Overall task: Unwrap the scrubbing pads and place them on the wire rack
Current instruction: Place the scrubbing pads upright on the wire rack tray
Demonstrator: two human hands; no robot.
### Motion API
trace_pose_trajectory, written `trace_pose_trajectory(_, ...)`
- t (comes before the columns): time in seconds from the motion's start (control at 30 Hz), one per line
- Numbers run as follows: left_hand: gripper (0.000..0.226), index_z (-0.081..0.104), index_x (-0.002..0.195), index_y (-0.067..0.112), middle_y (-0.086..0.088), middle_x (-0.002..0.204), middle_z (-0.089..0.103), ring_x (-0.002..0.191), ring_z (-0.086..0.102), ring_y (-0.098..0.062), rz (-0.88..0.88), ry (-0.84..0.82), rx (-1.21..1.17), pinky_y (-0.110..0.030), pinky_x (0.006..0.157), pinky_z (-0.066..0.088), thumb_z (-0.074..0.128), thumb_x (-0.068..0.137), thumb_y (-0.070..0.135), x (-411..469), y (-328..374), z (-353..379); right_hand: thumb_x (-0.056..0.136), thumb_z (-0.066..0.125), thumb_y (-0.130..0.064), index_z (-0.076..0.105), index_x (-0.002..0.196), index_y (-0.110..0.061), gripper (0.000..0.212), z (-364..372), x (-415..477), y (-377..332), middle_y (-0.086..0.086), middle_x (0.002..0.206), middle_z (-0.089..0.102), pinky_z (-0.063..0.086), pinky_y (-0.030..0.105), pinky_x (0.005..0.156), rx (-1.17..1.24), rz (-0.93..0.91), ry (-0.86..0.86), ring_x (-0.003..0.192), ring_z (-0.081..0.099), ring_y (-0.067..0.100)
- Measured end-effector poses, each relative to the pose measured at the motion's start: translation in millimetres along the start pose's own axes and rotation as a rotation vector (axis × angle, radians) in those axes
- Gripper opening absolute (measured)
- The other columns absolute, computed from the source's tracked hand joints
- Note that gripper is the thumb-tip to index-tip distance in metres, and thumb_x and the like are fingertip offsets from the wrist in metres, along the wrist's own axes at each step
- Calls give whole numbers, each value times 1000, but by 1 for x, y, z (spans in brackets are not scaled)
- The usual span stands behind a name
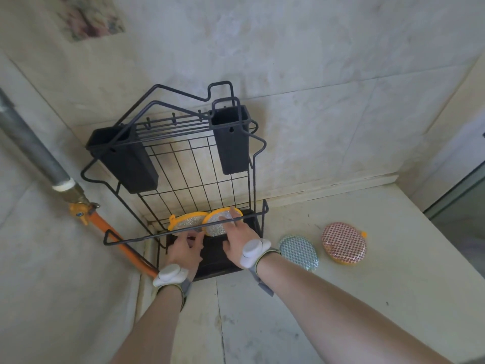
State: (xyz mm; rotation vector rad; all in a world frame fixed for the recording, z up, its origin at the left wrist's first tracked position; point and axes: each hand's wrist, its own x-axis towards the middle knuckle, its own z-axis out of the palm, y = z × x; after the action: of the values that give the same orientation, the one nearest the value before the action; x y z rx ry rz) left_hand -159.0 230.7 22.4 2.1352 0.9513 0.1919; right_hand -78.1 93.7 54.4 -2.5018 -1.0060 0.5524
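A black wire rack (199,164) stands in the corner against the tiled wall. Two silver scrubbing pads with orange rims lean inside its bottom shelf: the left pad (186,221) and the right pad (217,222). My left hand (185,252) reaches under the front rail, fingertips at the left pad's lower edge. My right hand (237,243) has its fingers on the right pad. Whether either hand grips its pad is unclear. On the counter to the right lie a green-patterned pad (299,252) and a red-patterned pad (343,241) with an orange rim.
Two black plastic holders (126,158) (232,139) hang on the rack's upper part. A grey pipe (29,145) with a yellow valve (80,210) and an orange hose (123,244) runs down the left wall. The pale counter (328,311) stretches to the right.
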Motion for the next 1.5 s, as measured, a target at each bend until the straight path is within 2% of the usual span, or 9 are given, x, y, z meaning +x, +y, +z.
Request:
trace_pose_trajectory(0.17, 38, 62, 66, 15, -1, 49, 66, 44, 62, -16, -32, -144, 45, -35, 59, 56, 52, 93, 40, -13, 1, 17, 93, 46, -25, 55, 127, -24, 36, -2, -32, 14, 13, 127, 60, 52, 38, 86, -6, -29, -159, 110, 61, 37)
trace_pose_trajectory(0.4, 46, 64, 57, 13, 4, 46, 67, 41, 60, -8, 11, -279, 175, -28, 60, 54, 52, 91, 41, -51, 1, 48, 95, 42, -27, 67, 109, -20, 29, -15, -79, 81, 8, 107, 71, 54, 36, 84, -3, 62, -185, 97, 65, 32)
trace_pose_trajectory(0.57, 35, 67, 59, 20, 0, 58, 69, 61, 69, -24, -37, -391, 74, -36, 60, 57, 56, 89, 33, -80, 29, 89, 92, 44, -30, 66, 95, -25, 24, -38, -99, 132, 4, 91, 71, 55, 36, 74, 49, 174, -57, 82, 64, 28)
trace_pose_trajectory(0.63, 28, 65, 65, 29, 3, 73, 68, 82, 69, -24, 47, -420, 184, -32, 71, 52, 54, 90, 33, -86, 44, 110, 93, 45, -29, 64, 93, -23, 20, -47, -103, 155, 6, 95, 69, 52, 39, 82, 68, 233, 56, 87, 60, 28)
trace_pose_trajectory(0.7, 17, 69, 96, 28, -2, 105, 68, 103, 64, -25, 145, -417, 222, -31, 89, 48, 53, 92, 31, -91, 61, 124, 93, 47, -31, 62, 109, -19, 25, -53, -104, 173, 10, 121, 60, 41, 40, 102, 9, 291, 129, 113, 50, 30)
trace_pose_trajectory(0.77, 33, 60, 123, 17, -8, 129, 58, 117, 57, -26, 171, -419, 179, -31, 102, 42, 52, 94, 28, -91, 78, 143, 92, 48, -39, 48, 134, -21, 46, -57, -108, 195, 8, 148, 38, 27, 42, 113, -31, 430, 99, 139, 27, 31)
trace_pose_trajectory(0.87, 52, 41, 141, 11, -11, 145, 42, 130, 46, -30, 130, -433, 227, -33, 108, 35, 52, 94, 31, -83, 94, 160, 91, 50, -51, 23, 149, -24, 70, -52, -110, 218, 9, 161, 13, 19, 48, 117, -16, 543, 36, 148, 7, 35)
trace_pose_trajectory(1.3, 97, 10, 152, 18, -14, 150, 30, 135, 36, -37, 4, -444, 436, -44, 109, 38, 70, 79, 40, -65, 107, 191, 75, 69, -49, 15, 149, -29, 94, -44, -76, 251, 10, 157, 12, 26, 51, 113, 49, 614, -50, 143, 15, 37)
trace_pose_trajectory(1.5, 64, 46, 135, 15, -9, 131, 51, 110, 57, -28, -46, -479, 294, -33, 89, 47, 70, 80, 37, -57, 101, 179, 69, 79, -43, 28, 142, -24, 90, -58, -74, 249, 13, 136, 32, 41, 46, 102, 66, 627, 13, 122, 45, 38)
